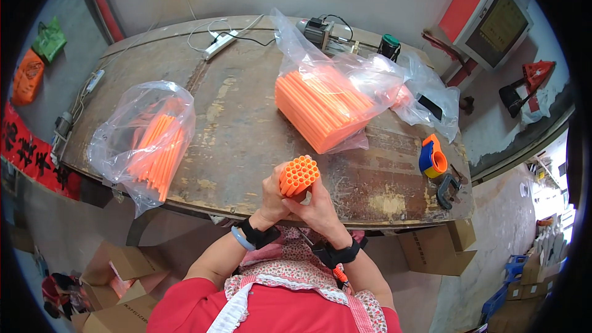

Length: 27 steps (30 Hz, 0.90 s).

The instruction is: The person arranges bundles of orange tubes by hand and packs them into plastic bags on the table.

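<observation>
A bundle of thin orange plastic tubes [300, 174] stands up between my hands at the table's near edge, open ends toward me. My left hand [272, 195] wraps its left side, and my right hand [316, 207] closes round the right. The bundle's lower end is hidden by my fingers. Just beyond lies a big block of the same orange tubes [320, 108], stacked inside a clear plastic bag [299, 40]. To the left, another clear bag [117, 129] holds a looser lot of orange tubes [157, 151].
An orange-and-blue tape dispenser [433, 159] and a dark G-clamp [446, 192] sit at the table's right edge. A dark phone-like slab [430, 106] rests on plastic film. Behind are a motor [316, 32] and a white power strip [221, 44]. Cardboard boxes [435, 250] stand below the table.
</observation>
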### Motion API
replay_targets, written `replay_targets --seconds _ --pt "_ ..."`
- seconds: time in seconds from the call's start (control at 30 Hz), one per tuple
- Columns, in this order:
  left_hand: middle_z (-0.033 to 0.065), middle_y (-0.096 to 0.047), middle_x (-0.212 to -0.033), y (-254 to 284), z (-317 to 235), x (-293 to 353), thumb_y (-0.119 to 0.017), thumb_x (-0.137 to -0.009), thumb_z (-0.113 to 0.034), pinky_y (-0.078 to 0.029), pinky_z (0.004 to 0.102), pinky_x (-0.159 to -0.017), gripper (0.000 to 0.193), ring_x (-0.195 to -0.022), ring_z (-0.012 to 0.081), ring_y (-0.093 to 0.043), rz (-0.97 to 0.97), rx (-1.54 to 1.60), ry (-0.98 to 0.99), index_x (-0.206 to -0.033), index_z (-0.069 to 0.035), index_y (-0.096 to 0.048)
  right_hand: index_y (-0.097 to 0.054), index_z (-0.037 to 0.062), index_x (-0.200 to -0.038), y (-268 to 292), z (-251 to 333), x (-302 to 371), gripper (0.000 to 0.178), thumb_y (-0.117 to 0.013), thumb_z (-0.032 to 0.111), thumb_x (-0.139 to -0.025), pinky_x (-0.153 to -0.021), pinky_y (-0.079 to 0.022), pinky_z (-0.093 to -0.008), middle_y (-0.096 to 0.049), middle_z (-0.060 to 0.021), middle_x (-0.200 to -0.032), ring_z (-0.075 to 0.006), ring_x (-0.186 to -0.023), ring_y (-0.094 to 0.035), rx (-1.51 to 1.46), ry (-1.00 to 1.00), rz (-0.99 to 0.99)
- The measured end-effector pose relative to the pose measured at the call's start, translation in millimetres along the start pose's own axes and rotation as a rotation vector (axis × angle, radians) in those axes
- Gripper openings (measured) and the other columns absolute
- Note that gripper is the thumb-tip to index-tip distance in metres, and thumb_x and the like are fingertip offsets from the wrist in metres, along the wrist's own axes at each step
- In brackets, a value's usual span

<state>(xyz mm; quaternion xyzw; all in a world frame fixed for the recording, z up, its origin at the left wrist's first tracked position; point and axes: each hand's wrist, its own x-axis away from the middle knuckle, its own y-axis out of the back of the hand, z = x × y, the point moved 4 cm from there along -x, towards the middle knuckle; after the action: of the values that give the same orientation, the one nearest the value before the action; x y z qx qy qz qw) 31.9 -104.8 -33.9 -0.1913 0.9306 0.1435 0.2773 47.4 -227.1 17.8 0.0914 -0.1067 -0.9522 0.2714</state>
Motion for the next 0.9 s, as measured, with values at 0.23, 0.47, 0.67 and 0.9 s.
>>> replay_targets --seconds 0.23,0.47,0.67,0.9 --pt "0.0098 -0.065 -0.102 14 -15 -33 -0.076 -0.069 -0.007 -0.053 0.0318 -0.076 0.055 -0.086 0.0208 -0.065 0.247 0.099 0.189 -0.118 -0.003 -0.052 -0.033 0.0051 -0.142 55 37 6 0.085 -0.074 0.012 -0.068 -0.114 -0.026 -0.0439 -0.036 -0.018 -0.146 -0.0301 -0.136 -0.036 0.741 0.506 -0.266" --pt "0.0042 -0.062 -0.086 -11 -55 13 -0.074 -0.072 -0.005 -0.051 0.027 -0.069 0.025 -0.08 0.0131 -0.061 1.242 0.531 0.872 -0.092 -0.002 -0.06 -0.045 0.0165 -0.133 30 46 35 0.048 -0.049 0.022 -0.086 -0.118 -0.015 -0.0424 -0.049 -0.0138 -0.134 -0.0264 -0.13 -0.044 1.373 1.016 0.392" --pt "0.0159 -0.062 -0.11 4 -68 5 -0.057 -0.09 -0.05 -0.056 0.0342 -0.078 0.066 -0.091 0.0245 -0.067 1.442 0.582 1.146 -0.132 -0.001 -0.045 -0.053 0.0135 -0.117 40 21 30 0.038 -0.059 0.023 -0.08 -0.069 -0.048 -0.0365 -0.054 -0.004 -0.083 -0.0227 -0.074 -0.059 0.992 0.958 0.391" --pt "0.0223 -0.066 -0.107 23 -63 -39 -0.024 -0.093 -0.066 -0.057 0.0367 -0.073 0.078 -0.085 0.0342 -0.069 0.922 0.616 1.248 -0.128 -0.002 -0.051 -0.048 0.0055 -0.121 38 -26 10 0.06 -0.075 0.013 -0.068 -0.079 -0.052 -0.0371 -0.065 -0.0158 -0.1 -0.0351 -0.091 -0.065 0.226 0.213 0.109"
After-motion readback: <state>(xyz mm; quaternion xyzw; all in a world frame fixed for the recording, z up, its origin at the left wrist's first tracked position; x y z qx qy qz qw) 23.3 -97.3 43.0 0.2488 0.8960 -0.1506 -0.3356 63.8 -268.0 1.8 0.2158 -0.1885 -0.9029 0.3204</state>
